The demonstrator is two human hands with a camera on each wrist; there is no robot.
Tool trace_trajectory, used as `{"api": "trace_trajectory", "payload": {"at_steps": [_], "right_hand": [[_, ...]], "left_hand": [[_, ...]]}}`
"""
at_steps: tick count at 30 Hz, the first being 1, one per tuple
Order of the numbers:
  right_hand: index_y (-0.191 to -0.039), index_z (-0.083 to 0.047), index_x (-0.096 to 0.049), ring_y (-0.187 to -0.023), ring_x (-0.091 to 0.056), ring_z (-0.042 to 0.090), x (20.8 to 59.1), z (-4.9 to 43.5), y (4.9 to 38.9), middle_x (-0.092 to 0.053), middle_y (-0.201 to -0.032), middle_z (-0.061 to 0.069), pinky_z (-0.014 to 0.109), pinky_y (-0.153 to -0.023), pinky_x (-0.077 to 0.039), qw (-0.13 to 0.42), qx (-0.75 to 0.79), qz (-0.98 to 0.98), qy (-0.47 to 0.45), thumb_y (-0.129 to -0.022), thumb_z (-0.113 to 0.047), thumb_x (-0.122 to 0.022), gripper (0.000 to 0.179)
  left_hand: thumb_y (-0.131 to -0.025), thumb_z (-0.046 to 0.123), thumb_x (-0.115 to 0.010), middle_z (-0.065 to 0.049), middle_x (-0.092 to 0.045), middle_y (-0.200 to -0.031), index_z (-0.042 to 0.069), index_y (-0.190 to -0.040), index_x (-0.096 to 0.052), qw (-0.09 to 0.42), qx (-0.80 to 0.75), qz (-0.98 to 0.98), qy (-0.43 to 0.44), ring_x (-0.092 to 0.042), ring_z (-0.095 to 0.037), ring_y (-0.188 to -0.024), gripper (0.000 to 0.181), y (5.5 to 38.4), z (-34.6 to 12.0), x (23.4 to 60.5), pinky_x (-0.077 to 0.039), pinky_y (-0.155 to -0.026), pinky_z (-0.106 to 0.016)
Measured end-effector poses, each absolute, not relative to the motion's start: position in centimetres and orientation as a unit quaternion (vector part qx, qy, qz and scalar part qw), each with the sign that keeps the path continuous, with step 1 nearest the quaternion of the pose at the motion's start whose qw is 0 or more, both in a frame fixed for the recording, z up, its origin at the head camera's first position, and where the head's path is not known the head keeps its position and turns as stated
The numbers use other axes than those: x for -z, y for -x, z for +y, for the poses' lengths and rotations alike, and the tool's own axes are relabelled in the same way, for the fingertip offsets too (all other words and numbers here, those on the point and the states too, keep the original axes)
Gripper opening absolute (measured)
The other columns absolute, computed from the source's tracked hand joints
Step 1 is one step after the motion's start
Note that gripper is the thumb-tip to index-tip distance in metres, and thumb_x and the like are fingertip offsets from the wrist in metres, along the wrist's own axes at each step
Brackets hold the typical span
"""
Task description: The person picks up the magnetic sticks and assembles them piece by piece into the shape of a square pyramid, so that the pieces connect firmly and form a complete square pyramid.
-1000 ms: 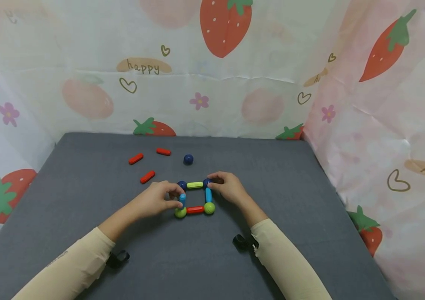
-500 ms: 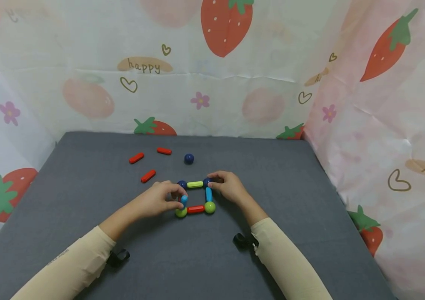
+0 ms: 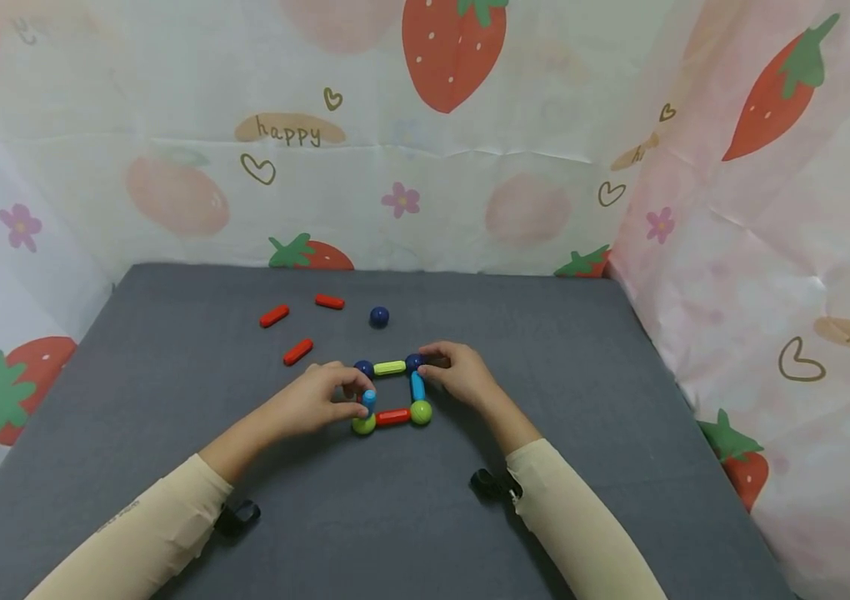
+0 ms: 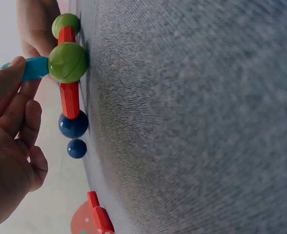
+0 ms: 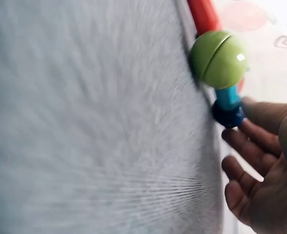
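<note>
A four-sided frame of balls and rods lies in the middle of the grey table. My left hand (image 3: 326,396) pinches a blue rod (image 4: 35,68) between thumb and fingers, upright on the near-left green ball (image 4: 68,62). From that ball a red rod (image 4: 70,100) runs to a dark blue ball (image 4: 73,125), largely behind my hand in the head view. At the far-right corner my right hand (image 3: 458,373) grips another dark blue ball (image 5: 228,115). The near side is a red rod (image 3: 393,417), ending at a second green ball (image 3: 421,412); a yellow-green rod (image 3: 390,367) forms the far side.
Beyond the frame lie three loose red rods, one nearest (image 3: 298,352), one at left (image 3: 274,316) and one farther back (image 3: 330,302). A loose dark blue ball (image 3: 379,317) sits behind the frame. A strawberry-print curtain (image 3: 440,208) surrounds the table.
The blue rod in my left hand has shifted slightly down and to the right over the near-left green ball. My right hand keeps its hold on the dark blue ball.
</note>
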State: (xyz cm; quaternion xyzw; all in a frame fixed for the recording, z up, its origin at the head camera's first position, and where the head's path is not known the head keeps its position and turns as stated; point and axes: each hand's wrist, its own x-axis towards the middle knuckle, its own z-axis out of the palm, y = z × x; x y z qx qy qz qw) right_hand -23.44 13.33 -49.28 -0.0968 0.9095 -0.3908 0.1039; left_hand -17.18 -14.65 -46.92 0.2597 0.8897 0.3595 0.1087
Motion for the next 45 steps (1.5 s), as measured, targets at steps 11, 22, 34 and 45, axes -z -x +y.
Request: {"api": "trace_trajectory", "payload": {"at_steps": [11, 22, 34, 45], "right_hand": [[-0.124, -0.019, -0.072, -0.095, -0.063, 0.013, 47.8, 15.3, 18.6, -0.073, -0.114, -0.006, 0.035, -0.078, -0.053, 0.082, 0.394, 0.910, 0.102, -0.094, -0.037, -0.076, 0.036], [-0.119, -0.017, -0.072, -0.097, -0.067, 0.013, 48.8, 14.7, 16.5, -0.074, -0.110, -0.002, 0.034, -0.079, -0.055, 0.107, 0.404, 0.903, 0.100, -0.088, -0.036, -0.083, 0.038], [-0.117, -0.016, -0.072, -0.095, -0.067, 0.013, 49.2, 14.0, 16.0, -0.074, -0.108, -0.001, 0.032, -0.076, -0.055, 0.097, 0.403, 0.906, 0.082, -0.084, -0.032, -0.087, 0.039], [-0.112, -0.017, -0.074, -0.091, -0.066, 0.012, 49.0, 13.7, 15.8, -0.074, -0.104, -0.003, 0.032, -0.075, -0.055, 0.084, 0.396, 0.911, 0.072, -0.084, -0.029, -0.087, 0.033]], "left_hand": [[-0.092, 0.031, -0.079, 0.006, -0.060, -0.098, 0.028, -0.112, -0.072, 0.109, -0.363, 0.889, -0.258, -0.054, -0.014, -0.092, 0.022, 17.4, -14.5, 47.0, -0.050, -0.076, -0.031], [-0.086, 0.041, -0.083, 0.003, -0.065, -0.113, 0.026, -0.120, -0.071, 0.157, -0.396, 0.870, -0.247, -0.056, -0.018, -0.107, 0.039, 19.4, -15.7, 46.8, -0.051, -0.089, -0.038], [-0.095, 0.023, -0.076, -0.002, -0.067, -0.131, 0.017, -0.133, -0.067, 0.150, -0.335, 0.902, -0.226, -0.055, -0.024, -0.116, 0.039, 24.4, -16.2, 48.0, -0.050, -0.095, -0.044], [-0.098, 0.022, -0.072, -0.002, -0.070, -0.125, 0.020, -0.129, -0.071, 0.176, -0.320, 0.904, -0.221, -0.060, -0.023, -0.115, 0.031, 25.0, -15.8, 48.3, -0.048, -0.103, -0.049]]}}
